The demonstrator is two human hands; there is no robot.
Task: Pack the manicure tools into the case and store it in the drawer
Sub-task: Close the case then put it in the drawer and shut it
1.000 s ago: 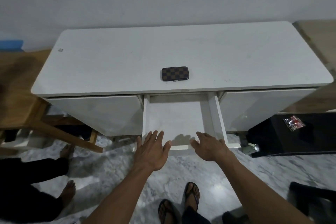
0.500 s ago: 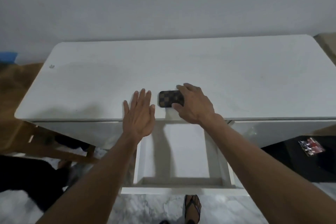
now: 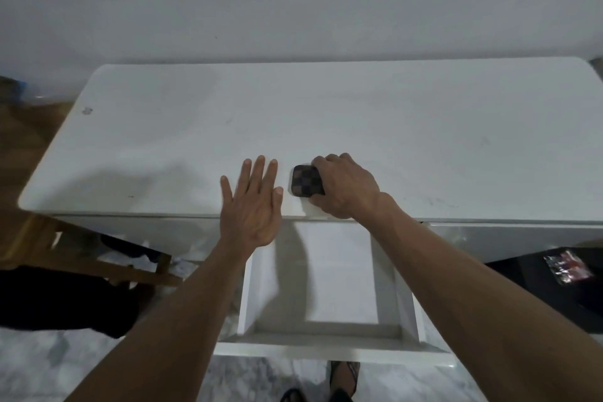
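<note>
Gripping checkered case point(image 3: 306, 180), right hand point(image 3: 346, 188) curled; left hand point(image 3: 253, 206) flat, fingers spread

Closed checkered case point(image 3: 304, 180) above open drawer point(image 3: 329, 271)

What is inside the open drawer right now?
The drawer shows only its bare white floor and shadows. The right hand grips the checkered case on the cabinet top. The drawer's rear, under that top, is hidden.

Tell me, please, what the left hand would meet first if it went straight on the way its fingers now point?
Probably nothing but bare cabinet top, then the wall behind. The left hand points away from the person, and the checkered case lies to its right, outside that line; its height is unclear.
</note>
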